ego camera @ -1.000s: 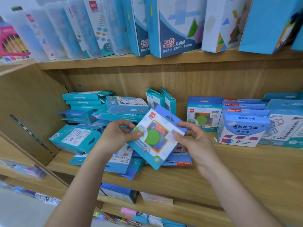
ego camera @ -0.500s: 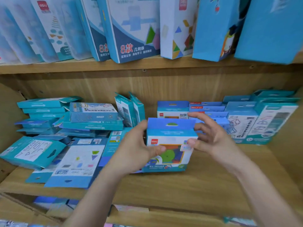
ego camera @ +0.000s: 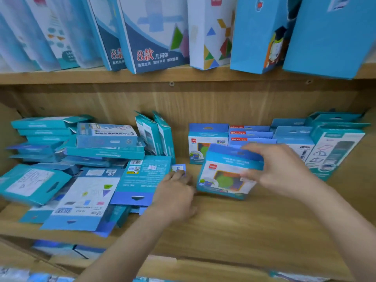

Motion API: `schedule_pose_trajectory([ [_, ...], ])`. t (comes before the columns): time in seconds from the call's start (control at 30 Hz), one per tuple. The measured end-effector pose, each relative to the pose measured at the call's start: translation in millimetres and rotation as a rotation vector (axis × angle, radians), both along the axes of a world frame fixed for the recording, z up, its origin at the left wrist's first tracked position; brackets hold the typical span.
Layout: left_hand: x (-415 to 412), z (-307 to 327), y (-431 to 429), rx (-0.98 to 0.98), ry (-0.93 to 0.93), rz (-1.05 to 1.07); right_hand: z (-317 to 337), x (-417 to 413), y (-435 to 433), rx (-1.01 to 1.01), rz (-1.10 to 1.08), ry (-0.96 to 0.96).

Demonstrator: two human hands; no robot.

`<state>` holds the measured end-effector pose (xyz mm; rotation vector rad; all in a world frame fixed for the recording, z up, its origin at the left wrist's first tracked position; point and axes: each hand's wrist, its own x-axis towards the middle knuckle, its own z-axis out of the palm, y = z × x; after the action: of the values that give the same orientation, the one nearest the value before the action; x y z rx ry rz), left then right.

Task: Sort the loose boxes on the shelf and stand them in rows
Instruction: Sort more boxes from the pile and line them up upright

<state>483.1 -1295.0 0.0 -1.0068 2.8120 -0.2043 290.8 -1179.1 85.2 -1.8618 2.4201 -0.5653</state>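
- Whole frame is motion-blurred, and the small print on most packs is unreadable
- left hand (ego camera: 175, 196) lies low over the shelf (ego camera: 234, 226), back up, fingertips at a small blue pack (ego camera: 179, 168) beside the pile's edge; blur hides whether they pinch it or only touch it, so can't tell
- right hand (ego camera: 282, 169) grasps the blue-topped box (ego camera: 225, 178): fingers over its top flap, thumb on the front face, covering part of the window with the green disc
- That box is tilted, lower edge down at the board; actual contact isn't clear
- It sits just in front of a matching box (ego camera: 205, 139), which stands upright and is partly hidden by it
- red-label packs (ego camera: 250, 133) stand in a row behind the right hand; only their top flaps show
- teal boxes (ego camera: 335, 147) stand at far right; the rear ones show just their tops
- loose pile (ego camera: 91, 159) at left: flat teal and blue boxes stacked and overlapping, lower ones mostly buried
- two teal boxes (ego camera: 156, 135) lean on edge at the pile's right end, near the back panel
- Surface: light wood board with a wood back panel and a side wall on the left
- upper shelf (ego camera: 101, 75) carries tall boxes (ego camera: 154, 33), tops cut off by the frame
- Below the board, more blue packs (ego camera: 61, 249) sit on a lower level, blurred and mostly out of view
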Motion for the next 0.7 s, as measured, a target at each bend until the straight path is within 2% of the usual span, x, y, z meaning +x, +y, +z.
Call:
schedule_pose_trajectory([
  [0.07,-1.2,-4.4,3.2,-0.082,-0.096,-0.016,13.4,6.3,-13.7,-0.110,0.018,-0.079],
  [0.13,-2.1,-4.0,4.1,-0.099,-0.110,-0.019,19.7,15.8,-34.9,-0.153,0.050,-0.067],
  [0.27,5.6,-1.6,2.3,-0.091,-0.241,-0.007,12.5,23.3,-75.4,-0.112,0.067,0.196],
  [0.37,12.5,1.7,1.3,-0.045,-0.334,0.036,-4.4,15.6,-91.8,-0.055,0.077,0.252],
  [0.53,17.6,4.1,-2.8,-0.004,-0.349,0.009,-27.3,13.4,-102.3,0.003,0.068,0.368],
  [0.6,18.9,7.6,-6.4,0.026,-0.302,0.006,-33.5,11.1,-103.6,-0.007,0.033,0.445],
  [0.7,15.3,15.6,-16.0,0.088,0.042,0.013,-37.7,8.0,-104.2,-0.010,-0.021,0.466],
])
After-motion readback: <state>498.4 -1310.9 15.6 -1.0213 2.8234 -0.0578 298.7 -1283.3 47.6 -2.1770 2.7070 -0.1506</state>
